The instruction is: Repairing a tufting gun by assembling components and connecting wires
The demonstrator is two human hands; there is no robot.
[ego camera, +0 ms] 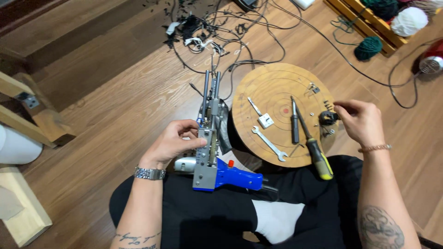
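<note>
A tufting gun (211, 138) with a grey metal body and a blue handle rests on my lap, its needle end pointing away. My left hand (174, 142) grips the grey body from the left, thumb on the mechanism. My right hand (360, 121) reaches over the right rim of a round wooden board (272, 87), fingertips pinching a small dark part (328, 117). On the board lie a flat spanner (269, 143), a screwdriver with a yellow and black handle (314, 147), a dark metal rod (294, 121), a small white block with a pin (263, 117) and several tiny screws.
Black cables and yarn scraps (203, 32) tangle on the wooden floor beyond the gun. A wooden crate with yarn balls (392, 20) stands at the far right, a green yarn ball (368, 48) beside it. Wooden frame pieces (27, 115) lie at left.
</note>
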